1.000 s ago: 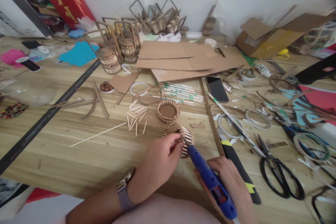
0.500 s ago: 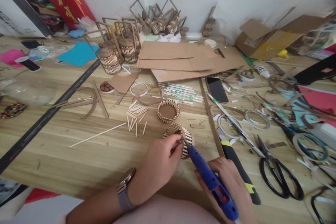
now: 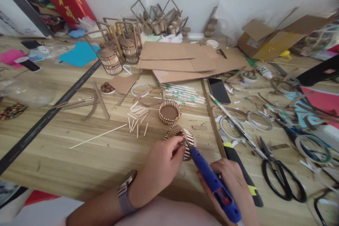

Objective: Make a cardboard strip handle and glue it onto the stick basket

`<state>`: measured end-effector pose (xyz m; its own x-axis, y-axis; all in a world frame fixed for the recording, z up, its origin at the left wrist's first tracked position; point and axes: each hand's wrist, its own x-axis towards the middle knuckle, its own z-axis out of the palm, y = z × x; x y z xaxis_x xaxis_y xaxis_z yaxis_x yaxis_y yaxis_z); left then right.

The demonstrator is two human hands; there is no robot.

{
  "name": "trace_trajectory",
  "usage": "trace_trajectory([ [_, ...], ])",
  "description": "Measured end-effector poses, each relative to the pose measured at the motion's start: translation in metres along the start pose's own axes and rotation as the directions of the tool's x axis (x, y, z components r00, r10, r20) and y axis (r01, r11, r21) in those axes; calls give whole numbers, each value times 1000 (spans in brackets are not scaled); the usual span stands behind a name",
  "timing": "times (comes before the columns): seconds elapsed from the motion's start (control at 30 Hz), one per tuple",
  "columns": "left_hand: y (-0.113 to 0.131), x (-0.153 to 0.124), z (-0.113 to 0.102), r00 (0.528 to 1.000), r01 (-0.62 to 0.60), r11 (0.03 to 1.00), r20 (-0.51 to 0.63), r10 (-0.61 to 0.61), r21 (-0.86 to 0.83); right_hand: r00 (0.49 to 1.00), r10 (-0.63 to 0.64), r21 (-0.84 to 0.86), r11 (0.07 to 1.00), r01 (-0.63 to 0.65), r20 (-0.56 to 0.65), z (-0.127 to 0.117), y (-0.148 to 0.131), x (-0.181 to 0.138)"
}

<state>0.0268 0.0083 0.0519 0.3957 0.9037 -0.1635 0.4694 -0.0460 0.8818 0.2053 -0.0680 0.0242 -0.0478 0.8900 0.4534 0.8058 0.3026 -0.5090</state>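
My left hand [image 3: 159, 169] is closed around a small round basket of cardboard and short wooden sticks [image 3: 188, 140], tipped on its side on the wooden table [image 3: 79, 159]. My right hand [image 3: 233, 190] grips a blue glue gun [image 3: 214, 185], and its metal tip touches the basket's rim beside my left thumb. A watch is on my left wrist. A second, upright stick-walled ring [image 3: 170, 112] stands just beyond the basket. Loose short sticks [image 3: 137, 114] lie to its left.
Black scissors [image 3: 282, 171] and a black-and-yellow knife [image 3: 242, 167] lie to the right among tape rings. A phone [image 3: 218, 90], flat cardboard sheets [image 3: 182, 60], finished small lanterns [image 3: 116, 53], a long thin stick [image 3: 99, 135] and a black ruler [image 3: 47, 116] lie further off.
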Motion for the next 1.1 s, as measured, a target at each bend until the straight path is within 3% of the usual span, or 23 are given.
trace_trajectory([
  [0.5, -3, -3, 0, 1000, -7, 1000, -15, 7, -4, 1000, 19, -19, 1000, -18, 25, -1, 5, -2],
  [0.67, -1, -4, -3, 1000, -1, 999, -17, 0, -45, 987, 154, 37, 987, -155, 42, -6, 1, -1],
  [0.87, -1, -5, -9, 999, 38, 986, 18, -35, -164, 857, 510, 251, 822, -511, 75, -14, -14, 1],
  [1.0, -1, -5, -10, 998, 57, 976, 44, -48, -211, 784, 613, 323, 725, -609, 103, -16, -20, 4],
  [1.1, -1, -6, -9, 998, 60, 986, 25, -57, -158, 767, 630, 323, 705, -631, 123, -18, -17, 3],
])
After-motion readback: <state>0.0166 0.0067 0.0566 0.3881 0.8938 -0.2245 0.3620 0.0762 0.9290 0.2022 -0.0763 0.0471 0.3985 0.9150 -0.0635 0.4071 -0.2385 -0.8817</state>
